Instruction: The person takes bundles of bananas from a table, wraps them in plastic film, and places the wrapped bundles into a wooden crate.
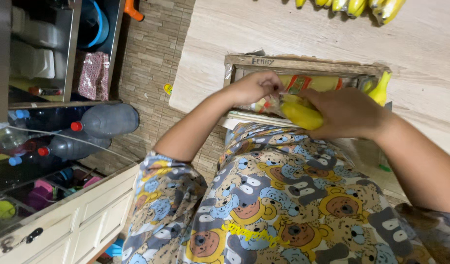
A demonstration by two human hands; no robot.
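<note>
A smooth, curved yellow banana (301, 115) lay gripped in the right hand (344, 113), just above the bear-print lap, while the left hand (254, 86) pinched its tip. Behind them sat a worn wooden crate (303, 64) holding a yellow-and-red wrapped roll (310, 83); farther off, a bunch of yellow bananas (352, 6) rested on the pale wood tabletop (420, 54).

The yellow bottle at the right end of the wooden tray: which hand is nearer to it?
Right. The right hand, holding a yellow packet, sits just beside the yellow bottle. The left hand is farther off, at the wooden tray near its middle, pinching the packet's other end.
</note>
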